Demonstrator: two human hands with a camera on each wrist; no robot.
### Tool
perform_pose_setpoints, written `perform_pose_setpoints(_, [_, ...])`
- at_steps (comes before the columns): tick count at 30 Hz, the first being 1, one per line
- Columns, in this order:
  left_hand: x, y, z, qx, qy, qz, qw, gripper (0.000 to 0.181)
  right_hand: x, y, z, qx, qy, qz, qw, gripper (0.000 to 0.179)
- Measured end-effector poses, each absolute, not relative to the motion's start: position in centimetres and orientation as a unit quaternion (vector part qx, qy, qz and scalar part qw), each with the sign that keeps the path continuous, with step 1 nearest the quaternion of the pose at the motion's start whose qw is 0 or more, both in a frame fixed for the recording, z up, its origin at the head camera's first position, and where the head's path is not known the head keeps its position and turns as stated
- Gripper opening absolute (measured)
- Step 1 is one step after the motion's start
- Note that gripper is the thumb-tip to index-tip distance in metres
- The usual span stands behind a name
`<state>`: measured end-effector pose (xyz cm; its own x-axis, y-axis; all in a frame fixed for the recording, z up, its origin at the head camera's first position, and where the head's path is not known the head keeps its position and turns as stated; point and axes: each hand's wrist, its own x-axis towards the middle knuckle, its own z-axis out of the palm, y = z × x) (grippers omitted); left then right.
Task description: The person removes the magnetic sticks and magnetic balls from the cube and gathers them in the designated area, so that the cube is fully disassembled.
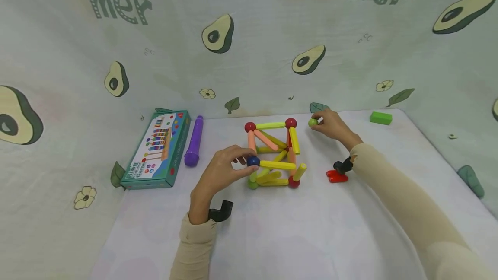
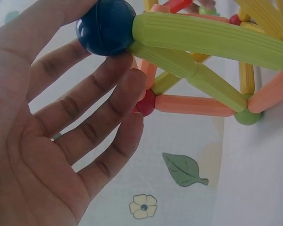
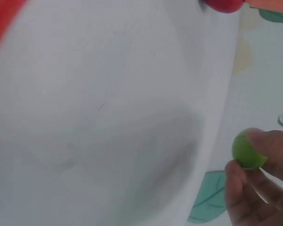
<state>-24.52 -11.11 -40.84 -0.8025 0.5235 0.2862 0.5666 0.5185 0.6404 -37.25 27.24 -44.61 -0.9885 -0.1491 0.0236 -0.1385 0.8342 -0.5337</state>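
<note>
A frame of coloured rods and balls (image 1: 272, 125) stands at the middle of the table, with red balls at its upper back corners. My left hand (image 1: 227, 165) pinches a dark blue ball (image 2: 106, 27) at the frame's front left corner, where a yellow rod (image 1: 277, 165) runs off to the right. In the left wrist view, the thumb and index finger are at the ball and the other fingers are spread below it. To the right of the frame, my right hand (image 1: 332, 125) holds a small green ball (image 3: 247, 149) between thumb and fingertips, apart from the frame.
A boxed toy set (image 1: 155, 150) lies at the left, beside a purple tube (image 1: 194, 141). Red pieces (image 1: 336, 176) lie below the right wrist. At the back right sits a green block (image 1: 381, 118). A printed cloth (image 1: 256, 81) rises behind the table.
</note>
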Motion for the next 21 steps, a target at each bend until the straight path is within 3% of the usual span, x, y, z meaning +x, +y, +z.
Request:
perform_pose_setpoints(16, [-24.5,-11.0,-41.1,-0.320,-0.868,-0.379,0.034,0.034,-40.6,25.3,-46.7,-0.068,0.964,-0.255,0.036,0.036])
perform_pose_setpoints(21, [-24.6,-11.1,-41.1,-0.315,-0.870,-0.377,0.037,0.034,-40.9,25.4,-46.1,-0.083,0.967,-0.237,0.051,0.044])
